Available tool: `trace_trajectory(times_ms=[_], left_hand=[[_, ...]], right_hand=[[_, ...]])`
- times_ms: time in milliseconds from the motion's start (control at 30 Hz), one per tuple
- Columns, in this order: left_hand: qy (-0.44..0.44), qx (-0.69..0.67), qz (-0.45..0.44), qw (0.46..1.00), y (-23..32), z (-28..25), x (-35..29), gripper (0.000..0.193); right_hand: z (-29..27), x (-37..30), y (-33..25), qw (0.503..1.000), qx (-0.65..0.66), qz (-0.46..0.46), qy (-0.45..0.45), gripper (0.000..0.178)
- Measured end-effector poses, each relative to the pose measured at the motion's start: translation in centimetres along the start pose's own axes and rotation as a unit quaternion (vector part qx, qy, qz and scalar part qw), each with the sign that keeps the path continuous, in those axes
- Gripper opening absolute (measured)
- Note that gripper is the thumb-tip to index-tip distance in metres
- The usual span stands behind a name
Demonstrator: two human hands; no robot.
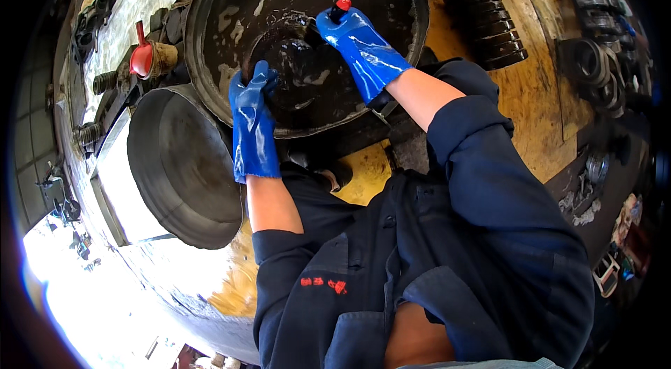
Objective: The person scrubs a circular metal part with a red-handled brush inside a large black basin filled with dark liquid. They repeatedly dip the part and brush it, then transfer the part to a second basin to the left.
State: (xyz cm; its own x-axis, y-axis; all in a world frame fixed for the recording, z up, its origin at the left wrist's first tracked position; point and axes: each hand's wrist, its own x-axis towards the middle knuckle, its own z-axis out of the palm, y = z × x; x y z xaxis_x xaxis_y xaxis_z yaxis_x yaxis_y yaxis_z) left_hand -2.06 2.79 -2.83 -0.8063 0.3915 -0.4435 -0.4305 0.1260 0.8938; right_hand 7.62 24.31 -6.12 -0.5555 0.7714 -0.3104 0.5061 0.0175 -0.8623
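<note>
A wide, round metal basin (pixel 193 54) stands before me with dark liquid and patches of foam in it. My left hand (pixel 253 93), in a wet blue rubber glove, is closed on the near left edge of a dark, wet ring-shaped part (pixel 256 46) in the liquid. My right hand (pixel 349 32), gloved alike, wraps round a dark handle with a red end (pixel 342 4) over the right side of that part. The tool's working end is hidden, so its kind does not show. Streaks of liquid shine on both gloves.
A second metal basin (pixel 185 173) leans at the left. A red scoop (pixel 142 59) lies beyond it. Several black rings (pixel 493 26) are stacked on the wooden boards (pixel 538 96) at the right. Metal rings (pixel 590 61) crowd the far right.
</note>
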Motion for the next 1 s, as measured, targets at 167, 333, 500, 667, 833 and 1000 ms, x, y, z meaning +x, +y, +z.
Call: trace_trajectory(times_ms=[167, 333, 500, 667, 833, 1000], left_hand=[[-0.001, -0.001, -0.002, 1.0, -0.2, 0.3, 0.4, 0.036], [-0.022, 0.004, 0.032, 0.999, -0.6, 1.8, 1.1, 0.043], [-0.005, 0.024, -0.02, 1.0, -0.5, -0.8, 0.9, 0.042], [-0.017, 0.05, -0.029, 0.998, -0.4, -0.5, 1.3, 0.042], [0.0, 0.001, -0.11, 0.994, 0.1, -1.5, 1.7, 0.06], [-0.098, -0.098, 0.044, 0.989, -1.3, -1.8, 1.3, 0.076]], right_hand=[[0.2, -1.2, -1.1, 0.987, 0.146, -0.064, -0.034, 0.02], [0.3, -0.5, 0.3, 0.926, 0.314, -0.166, -0.126, 0.016], [-0.4, -0.9, 0.8, 0.999, 0.02, 0.033, -0.023, 0.038], [-2.0, -1.3, 2.5, 0.997, 0.032, 0.072, 0.008, 0.035], [-3.3, -4.6, -3.0, 0.958, 0.272, 0.08, -0.047, 0.036], [-2.0, -7.2, -6.3, 0.945, 0.306, -0.033, -0.108, 0.031]])
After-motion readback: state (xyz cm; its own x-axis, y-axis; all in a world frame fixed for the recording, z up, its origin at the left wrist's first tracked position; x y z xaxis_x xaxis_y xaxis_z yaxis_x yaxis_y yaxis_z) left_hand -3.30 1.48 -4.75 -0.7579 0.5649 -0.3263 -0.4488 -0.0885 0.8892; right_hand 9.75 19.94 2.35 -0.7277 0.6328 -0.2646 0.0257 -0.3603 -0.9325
